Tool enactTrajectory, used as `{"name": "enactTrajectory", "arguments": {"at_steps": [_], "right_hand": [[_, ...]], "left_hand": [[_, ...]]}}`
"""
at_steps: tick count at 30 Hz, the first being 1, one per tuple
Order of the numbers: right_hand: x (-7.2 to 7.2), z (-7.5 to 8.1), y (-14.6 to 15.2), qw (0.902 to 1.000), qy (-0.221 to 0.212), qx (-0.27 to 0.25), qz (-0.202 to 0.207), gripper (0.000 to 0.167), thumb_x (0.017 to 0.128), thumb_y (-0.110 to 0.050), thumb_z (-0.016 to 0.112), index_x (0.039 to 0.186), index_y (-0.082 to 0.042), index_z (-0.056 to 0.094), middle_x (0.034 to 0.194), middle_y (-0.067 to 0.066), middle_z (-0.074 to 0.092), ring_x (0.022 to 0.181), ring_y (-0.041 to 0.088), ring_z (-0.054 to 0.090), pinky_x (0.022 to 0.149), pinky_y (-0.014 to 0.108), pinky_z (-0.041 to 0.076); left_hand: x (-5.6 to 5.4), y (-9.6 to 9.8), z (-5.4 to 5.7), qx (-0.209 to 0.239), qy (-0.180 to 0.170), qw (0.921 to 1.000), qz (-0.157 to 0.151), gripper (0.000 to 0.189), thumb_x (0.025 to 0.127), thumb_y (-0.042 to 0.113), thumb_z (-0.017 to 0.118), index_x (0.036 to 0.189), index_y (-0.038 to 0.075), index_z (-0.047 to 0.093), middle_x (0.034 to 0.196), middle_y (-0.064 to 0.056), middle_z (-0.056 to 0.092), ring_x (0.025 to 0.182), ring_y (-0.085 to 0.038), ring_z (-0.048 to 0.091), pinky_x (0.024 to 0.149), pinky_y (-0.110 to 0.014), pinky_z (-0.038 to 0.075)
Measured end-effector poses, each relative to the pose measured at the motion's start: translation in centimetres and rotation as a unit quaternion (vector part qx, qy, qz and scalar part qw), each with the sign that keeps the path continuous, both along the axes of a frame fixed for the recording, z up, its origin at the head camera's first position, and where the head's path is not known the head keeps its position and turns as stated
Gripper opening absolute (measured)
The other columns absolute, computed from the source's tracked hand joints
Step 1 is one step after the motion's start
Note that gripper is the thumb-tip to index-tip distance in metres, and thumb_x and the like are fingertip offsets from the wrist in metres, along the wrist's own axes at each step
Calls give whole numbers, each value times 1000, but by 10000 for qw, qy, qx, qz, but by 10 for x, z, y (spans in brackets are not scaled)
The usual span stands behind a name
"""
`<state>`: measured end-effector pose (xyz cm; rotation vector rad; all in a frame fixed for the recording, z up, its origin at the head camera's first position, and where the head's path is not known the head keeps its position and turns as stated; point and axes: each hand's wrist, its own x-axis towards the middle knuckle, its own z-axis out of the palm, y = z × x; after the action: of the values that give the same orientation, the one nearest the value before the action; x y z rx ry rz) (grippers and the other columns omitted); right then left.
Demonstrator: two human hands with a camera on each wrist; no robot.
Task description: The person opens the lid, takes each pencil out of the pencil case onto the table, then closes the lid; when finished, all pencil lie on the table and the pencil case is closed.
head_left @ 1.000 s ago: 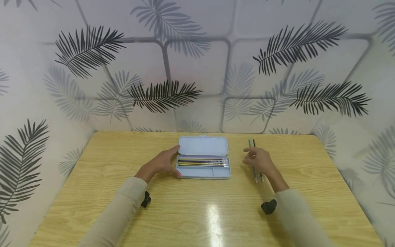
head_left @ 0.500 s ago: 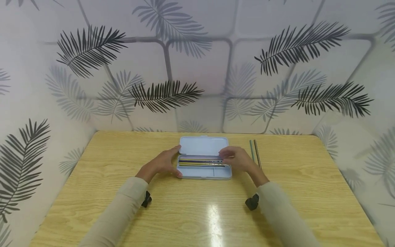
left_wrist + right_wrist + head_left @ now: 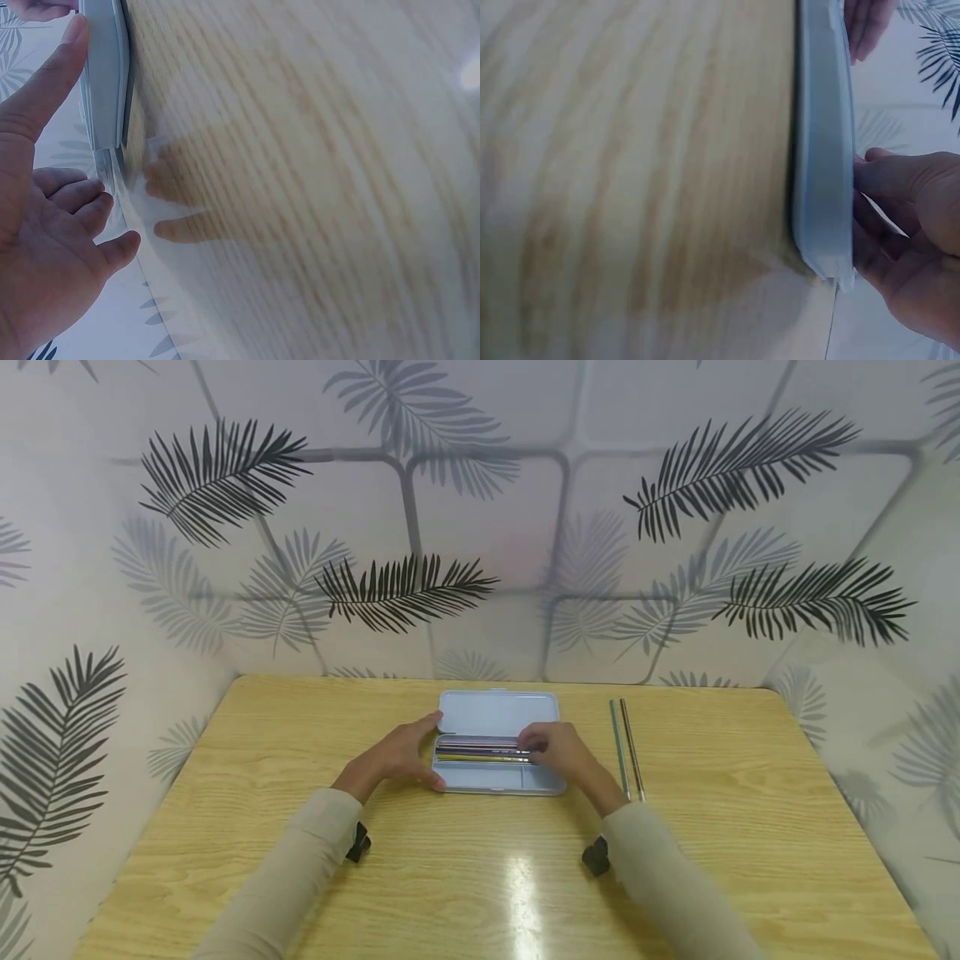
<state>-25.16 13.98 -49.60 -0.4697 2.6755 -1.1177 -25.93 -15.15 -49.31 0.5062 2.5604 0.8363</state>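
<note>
A pale blue pencil case (image 3: 480, 781) lies open on the table, its lid (image 3: 480, 713) folded back. Several pencils (image 3: 476, 752), some yellow and some dark, fill its rear compartment. My left hand (image 3: 393, 756) spans the case's left end; the thumb (image 3: 56, 79) lies straight against the front wall and the other fingers are relaxed. My right hand (image 3: 558, 752) reaches over the case's right end, thumb and fingers bent down at the pencils' ends. In the right wrist view its fingertips are hidden behind the case wall, so I cannot tell whether they pinch a pencil.
Two pencils lie side by side to the right of the case, a teal pencil (image 3: 619, 743) and a dark pencil (image 3: 632, 747). The wooden table (image 3: 465, 868) meets a wall (image 3: 480, 527) with a leaf pattern just behind the case.
My right hand has moved left from the two pencils on the table to the right end of the case, over the pencils in it. My left hand has stayed at the case's left end.
</note>
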Motion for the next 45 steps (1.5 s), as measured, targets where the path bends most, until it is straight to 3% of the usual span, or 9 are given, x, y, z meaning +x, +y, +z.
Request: {"name": "enactTrajectory", "arguments": {"at_steps": [6,12,20,27,33,38,45], "right_hand": [[3,0,-5,9987,446,254,-35,21,80,5,69,99,-5,70,94,7,74,91,22,69,86,37,56],[4,3,-5,9980,540,336,25,21,81,4,68,100,-5,69,94,6,73,89,20,68,84,36,56],[7,10,8,9974,715,-103,-18,26,82,6,62,105,-5,66,93,10,70,90,24,66,84,38,56],[12,20,34,9954,906,-179,-253,29,87,5,59,115,-3,60,96,13,68,91,28,65,78,41,56],[16,29,65,9971,602,-181,-426,38,91,-3,58,128,-2,52,107,18,65,99,34,63,81,43,55],[19,32,94,9972,59,-397,-631,50,91,-2,54,139,0,43,111,22,60,101,35,62,70,33,56],[27,33,129,9889,-757,-899,-905,56,91,-2,53,144,2,33,113,28,52,86,28,62,66,36,56]], "left_hand": [[1,0,2,79,33,10000,-35,127,57,38,91,153,6,14,159,-11,17,147,-29,18,119,-44,21],[1,0,2,6,51,10000,-58,126,58,38,90,153,7,14,159,-10,16,147,-28,18,120,-43,21],[1,0,1,-11,-9,10000,12,127,57,38,91,153,8,13,159,-9,16,147,-27,18,120,-44,21],[2,1,1,-35,22,10000,17,127,57,39,90,153,8,14,159,-9,17,147,-27,18,120,-43,21],[1,0,0,-60,13,10000,16,126,57,39,90,153,8,14,160,-9,16,147,-27,17,120,-43,21],[1,0,1,-89,22,10000,-29,127,57,39,90,153,8,13,160,-9,15,147,-28,17,120,-43,20],[0,1,1,-81,42,9999,-53,127,57,41,90,153,6,14,159,-11,16,147,-30,18,119,-45,21]]}}
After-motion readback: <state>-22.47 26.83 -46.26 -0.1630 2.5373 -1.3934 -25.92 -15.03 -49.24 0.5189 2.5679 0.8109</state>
